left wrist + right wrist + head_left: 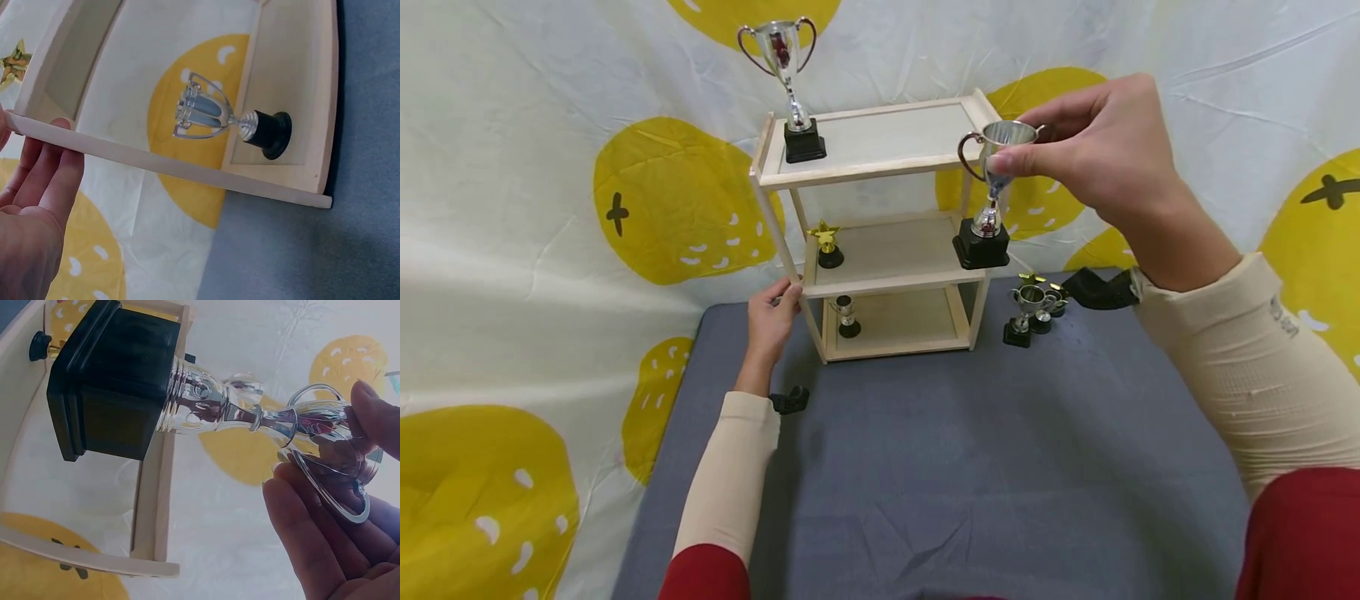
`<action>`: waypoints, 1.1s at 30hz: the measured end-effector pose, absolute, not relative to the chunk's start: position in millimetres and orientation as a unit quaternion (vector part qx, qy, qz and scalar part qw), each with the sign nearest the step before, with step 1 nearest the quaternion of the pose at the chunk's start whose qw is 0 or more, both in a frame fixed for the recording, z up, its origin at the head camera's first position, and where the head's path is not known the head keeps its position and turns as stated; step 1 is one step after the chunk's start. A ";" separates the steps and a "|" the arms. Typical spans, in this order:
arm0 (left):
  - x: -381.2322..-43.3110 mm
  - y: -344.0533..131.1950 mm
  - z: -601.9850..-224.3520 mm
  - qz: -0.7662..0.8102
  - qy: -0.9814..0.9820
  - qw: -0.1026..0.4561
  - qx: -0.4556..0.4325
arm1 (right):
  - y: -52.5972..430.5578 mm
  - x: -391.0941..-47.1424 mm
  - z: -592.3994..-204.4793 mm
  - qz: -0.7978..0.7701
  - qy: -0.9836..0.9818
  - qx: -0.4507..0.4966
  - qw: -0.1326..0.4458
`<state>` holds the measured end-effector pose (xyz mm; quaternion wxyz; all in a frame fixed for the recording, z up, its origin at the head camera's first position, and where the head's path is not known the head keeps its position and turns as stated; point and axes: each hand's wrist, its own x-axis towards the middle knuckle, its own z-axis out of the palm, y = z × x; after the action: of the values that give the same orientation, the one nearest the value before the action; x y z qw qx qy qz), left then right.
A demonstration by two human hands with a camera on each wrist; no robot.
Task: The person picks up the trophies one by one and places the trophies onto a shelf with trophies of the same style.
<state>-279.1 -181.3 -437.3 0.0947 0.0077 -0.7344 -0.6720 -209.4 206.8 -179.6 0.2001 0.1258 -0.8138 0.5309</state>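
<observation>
My right hand (1108,150) pinches a silver trophy (206,403) by its cup, thumb on one side and fingers on the other. The trophy's black square base (982,244) hangs in the air before the right end of the wooden shelf (895,283). My left hand (771,321) grips the shelf's front left post (156,162), with fingers behind it. A larger silver trophy (803,137) stands at the left of the top tier. Below it, a gold star trophy (826,242) is on the middle tier and a small silver trophy (212,115) on the bottom one.
Several more trophies (1021,325) stand close together on the grey cloth (895,467), right of the shelf. Behind the shelf hangs a white sheet (662,67) with yellow patterns.
</observation>
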 end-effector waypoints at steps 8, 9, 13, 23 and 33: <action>-280.3 -184.0 -438.4 -0.673 -0.734 0.093 0.008 | 197.1 -215.0 -166.2 0.524 -0.818 0.134 0.197; -280.8 -184.3 -438.7 -0.674 -0.733 0.092 0.008 | 195.8 -215.5 -164.4 0.520 -0.820 0.137 0.197; -280.4 -184.5 -438.1 -0.675 -0.732 0.092 0.009 | 191.7 -217.8 -158.2 0.518 -0.823 0.137 0.187; -281.0 -183.3 -437.2 -0.667 -0.740 0.094 0.008 | 184.5 -223.4 -149.4 0.527 -0.822 0.139 0.165; -280.5 -183.7 -437.7 -0.660 -0.746 0.087 0.003 | 176.6 -229.3 -142.0 0.558 -0.802 0.154 0.148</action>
<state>-280.5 -183.7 -437.7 0.0874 0.0026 -0.7461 -0.6600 -229.3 176.6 -142.0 0.1479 0.1536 -0.8022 0.5577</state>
